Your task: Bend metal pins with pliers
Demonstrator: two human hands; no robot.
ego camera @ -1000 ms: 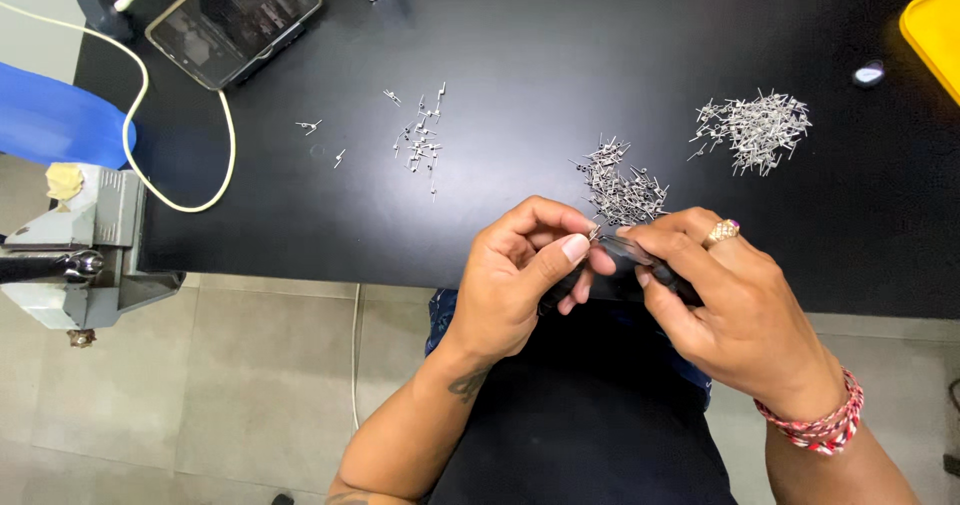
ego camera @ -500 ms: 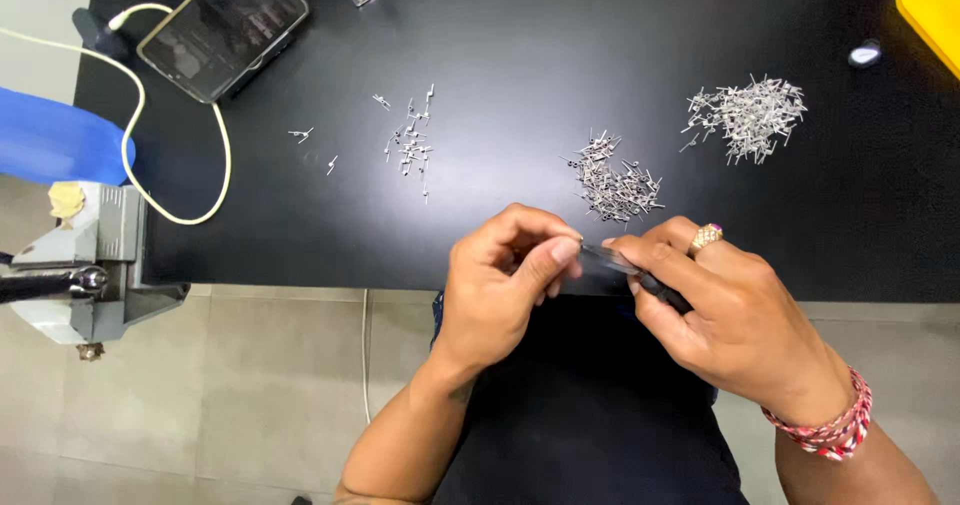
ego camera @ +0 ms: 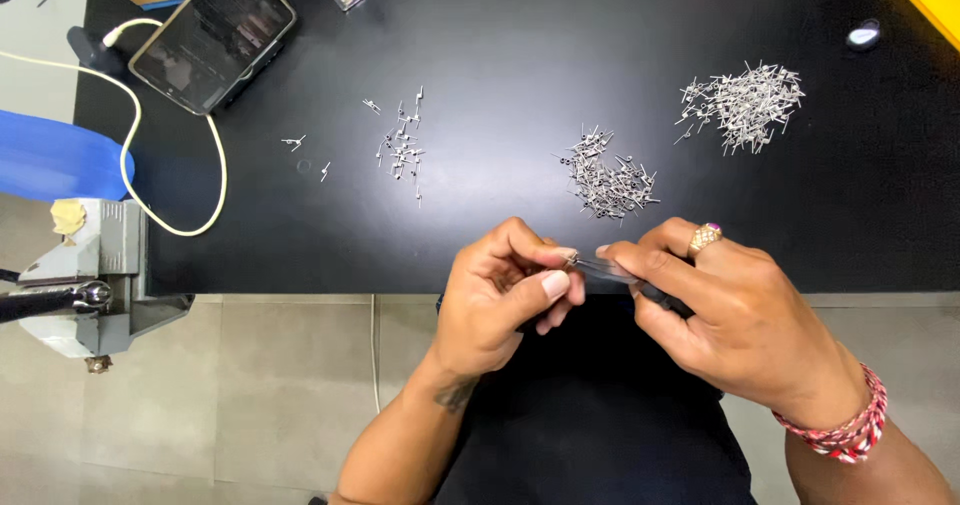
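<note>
Nearest, just off the bench's near edge and above the person's dark lap, the two hands meet. The right hand (ego camera: 735, 315), with a gold ring bearing a reddish stone and a red-and-white corded bracelet at the wrist, is closed around a slim tool (ego camera: 625, 275) with a dark handle and a narrow, pale, shiny front part that points left. The left hand (ego camera: 505, 300) has its thumb and fingers pinched together right at the tool's tip; whatever tiny piece sits between them is too small to make out. Beyond the hands, on the black bench (ego camera: 520, 45), a middle heap of small silvery metal pins (ego camera: 608, 175) lies close to the near edge, thin and glinting, tangled at all angles. Farther right sits a bigger heap of pins (ego camera: 745, 100) of the same kind. Left of centre a thin scatter of pins (ego camera: 402, 145) lies spread out, with a few strays beside it. At the far left corner a tablet (ego camera: 213, 37) rests with its screen dark, a cream cable (ego camera: 130, 155) looping off the left edge. Off that left edge stands a grey bench vise (ego camera: 85, 280).
</note>
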